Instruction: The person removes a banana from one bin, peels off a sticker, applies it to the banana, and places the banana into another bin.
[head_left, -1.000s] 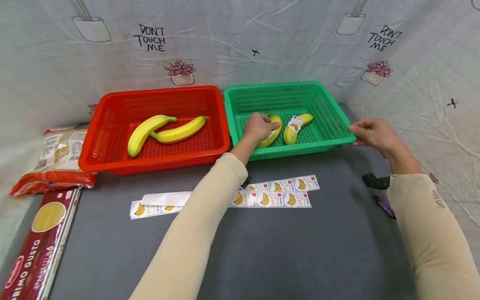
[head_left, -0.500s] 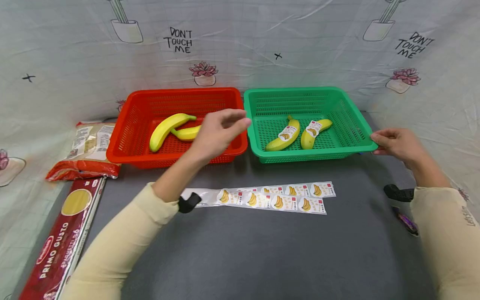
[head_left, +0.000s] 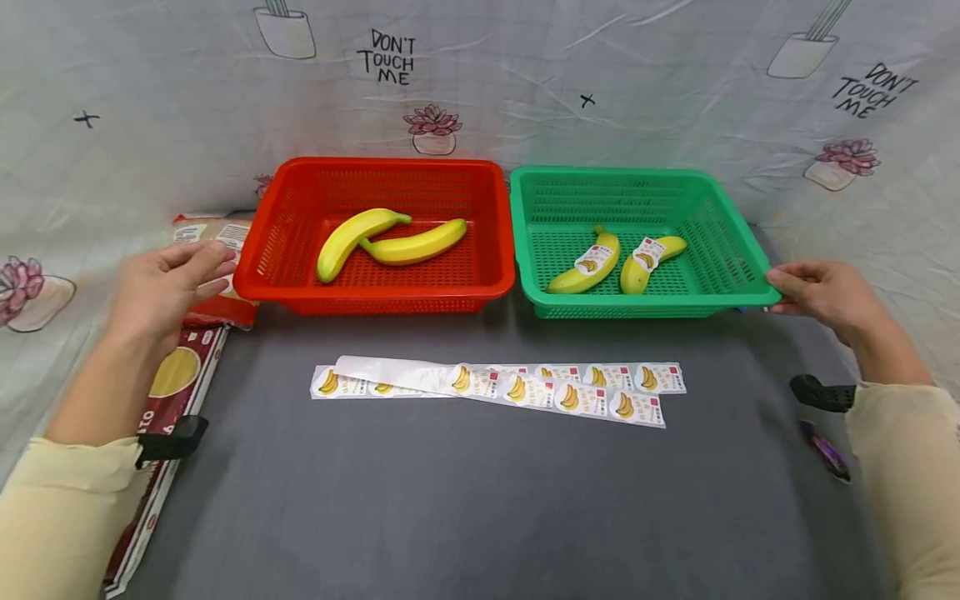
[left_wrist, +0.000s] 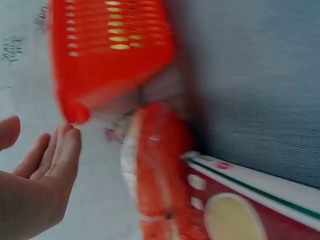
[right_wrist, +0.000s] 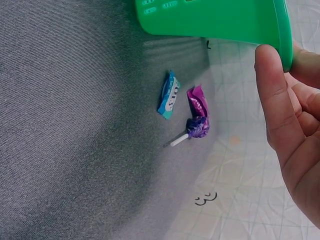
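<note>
A red basket (head_left: 375, 293) holds two plain yellow bananas (head_left: 348, 237). Beside it on the right, a green basket (head_left: 645, 302) holds two bananas with stickers (head_left: 588, 265) on them. My left hand (head_left: 202, 268) hovers with fingers straight just left of the red basket's corner (left_wrist: 75, 112) and holds nothing. My right hand (head_left: 783, 287) grips the right rim of the green basket (right_wrist: 220, 17), thumb (right_wrist: 272, 95) on top of it. Strips of banana stickers (head_left: 525, 385) lie on the grey table in front of the baskets.
A red bag of pasta (head_left: 202, 233) and a long Primo Gusto spaghetti pack (head_left: 161, 400) lie at the left edge. A purple lollipop (right_wrist: 197, 122) and a small blue wrapper (right_wrist: 169, 94) lie right of the green basket. A printed cloth backdrop rises behind.
My left hand has left the stickered banana in the green basket and swung left across the red basket to its left side. The right hand has kept its hold on the green rim.
</note>
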